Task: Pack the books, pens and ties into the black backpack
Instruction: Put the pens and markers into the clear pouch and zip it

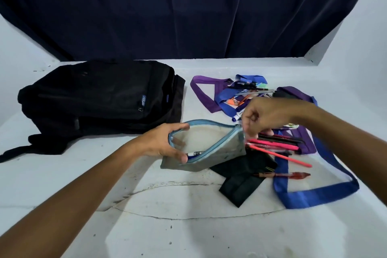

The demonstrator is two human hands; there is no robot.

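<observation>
The black backpack point(100, 98) lies flat at the left of the white surface. My left hand point(165, 142) grips the open mouth of a grey pencil pouch point(222, 153) with a light blue zip; a pen lies inside it. My right hand point(266, 117) holds a bunch of pink and dark pens point(278, 144) at the pouch's right end. More pens point(249, 90) lie further back on purple and blue ties point(211, 94). A blue tie point(314, 195) loops at the right. A dark green tie point(243, 178) lies under the pouch, with a red pen point(293, 175) on it.
A dark blue curtain point(188, 10) hangs behind the surface. White walls rise at the left and right. The surface has cracks near the front point(167, 216).
</observation>
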